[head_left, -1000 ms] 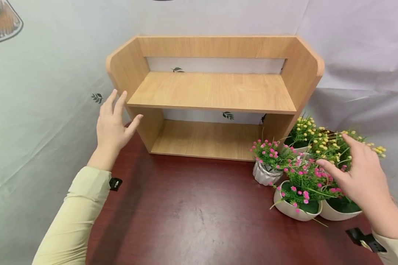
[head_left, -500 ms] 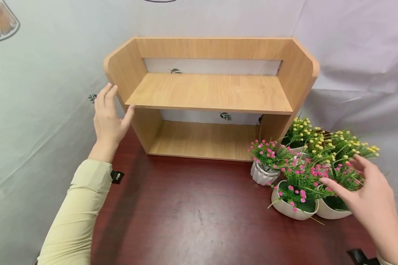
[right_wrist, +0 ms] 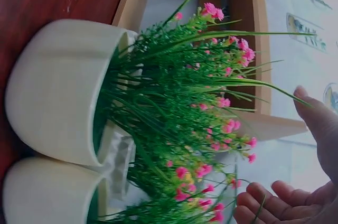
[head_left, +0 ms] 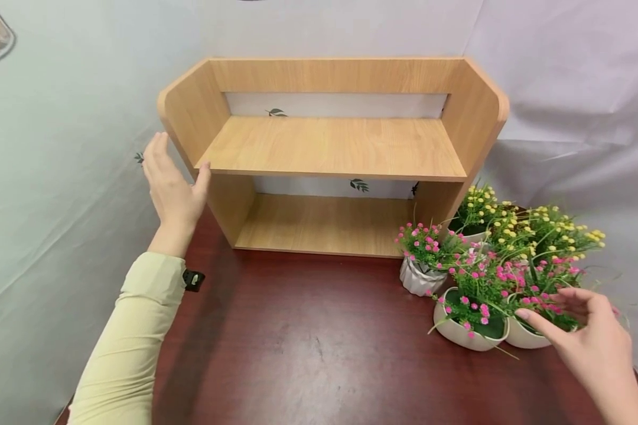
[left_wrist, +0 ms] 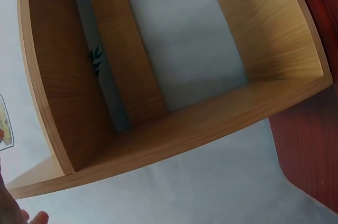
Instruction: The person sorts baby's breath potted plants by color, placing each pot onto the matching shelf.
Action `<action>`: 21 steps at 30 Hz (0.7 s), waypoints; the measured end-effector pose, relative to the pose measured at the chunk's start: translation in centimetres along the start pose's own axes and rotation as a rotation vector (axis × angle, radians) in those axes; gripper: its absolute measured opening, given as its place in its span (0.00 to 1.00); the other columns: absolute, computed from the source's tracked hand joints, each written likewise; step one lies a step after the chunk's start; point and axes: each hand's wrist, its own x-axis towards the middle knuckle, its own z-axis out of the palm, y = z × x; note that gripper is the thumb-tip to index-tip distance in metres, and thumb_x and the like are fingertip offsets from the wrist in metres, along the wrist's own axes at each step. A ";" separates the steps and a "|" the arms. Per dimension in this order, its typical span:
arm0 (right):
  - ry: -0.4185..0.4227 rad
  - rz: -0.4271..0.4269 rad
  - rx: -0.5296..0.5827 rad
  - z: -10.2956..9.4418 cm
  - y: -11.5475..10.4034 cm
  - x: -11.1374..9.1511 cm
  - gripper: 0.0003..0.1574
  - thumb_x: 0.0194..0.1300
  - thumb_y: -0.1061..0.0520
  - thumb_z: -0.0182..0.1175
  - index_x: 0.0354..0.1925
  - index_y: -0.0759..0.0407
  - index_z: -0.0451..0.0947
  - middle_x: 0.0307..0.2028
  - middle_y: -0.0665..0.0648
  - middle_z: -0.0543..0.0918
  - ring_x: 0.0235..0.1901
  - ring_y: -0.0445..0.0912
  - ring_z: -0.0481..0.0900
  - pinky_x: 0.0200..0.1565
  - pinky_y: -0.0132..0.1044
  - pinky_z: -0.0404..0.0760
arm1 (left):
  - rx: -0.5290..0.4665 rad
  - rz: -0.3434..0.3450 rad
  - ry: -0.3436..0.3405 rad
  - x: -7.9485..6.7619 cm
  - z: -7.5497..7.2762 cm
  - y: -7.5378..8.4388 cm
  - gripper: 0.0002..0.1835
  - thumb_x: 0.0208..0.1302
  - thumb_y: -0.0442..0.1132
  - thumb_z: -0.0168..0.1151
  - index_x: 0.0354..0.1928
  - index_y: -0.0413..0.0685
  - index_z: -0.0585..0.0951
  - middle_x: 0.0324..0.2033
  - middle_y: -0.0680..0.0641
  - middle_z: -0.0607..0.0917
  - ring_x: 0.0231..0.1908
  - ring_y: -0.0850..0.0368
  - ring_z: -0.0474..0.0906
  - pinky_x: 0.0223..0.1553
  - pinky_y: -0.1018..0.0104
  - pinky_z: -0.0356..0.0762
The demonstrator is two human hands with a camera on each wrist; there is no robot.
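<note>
A two-tier wooden shelf [head_left: 329, 144] stands against the back wall. Beside its left side panel is my left hand [head_left: 171, 192], fingers extended and thumb apart; whether it touches the wood I cannot tell. In the left wrist view only part of that hand [left_wrist: 9, 208] shows at the lower left corner. My right hand [head_left: 598, 339] hovers by the potted pink flowers [right_wrist: 174, 92], fingers loosely bent, thumb apart, gripping nothing. Thin leaves reach its fingertips in the right wrist view. A smooth white pot [head_left: 465, 333] is nearest it, with a second white pot [head_left: 526, 337] alongside.
A ribbed white pot [head_left: 421, 278] of pink flowers stands before the shelf's lower right corner. Yellow flowers [head_left: 510, 227] in pots crowd behind. The dark red tabletop [head_left: 298, 330] spreads in front. Pale cloth [head_left: 74, 177] hangs at the left and right.
My right hand has come down beside the pink flowers, its fingers bending more. The left hand has shifted slightly left, its thumb now over the upper board's left front corner in view.
</note>
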 end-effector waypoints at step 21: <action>0.117 0.139 0.066 2.4 2.5 -3.5 0.30 0.56 0.57 0.68 0.54 0.65 0.72 0.31 0.19 0.61 0.28 0.14 0.60 0.30 0.14 0.62 | -0.165 -0.303 -0.098 0.0 1.9 -1.5 0.34 0.62 0.43 0.60 0.68 0.46 0.60 0.62 0.42 0.65 0.59 0.50 0.64 0.48 0.64 0.69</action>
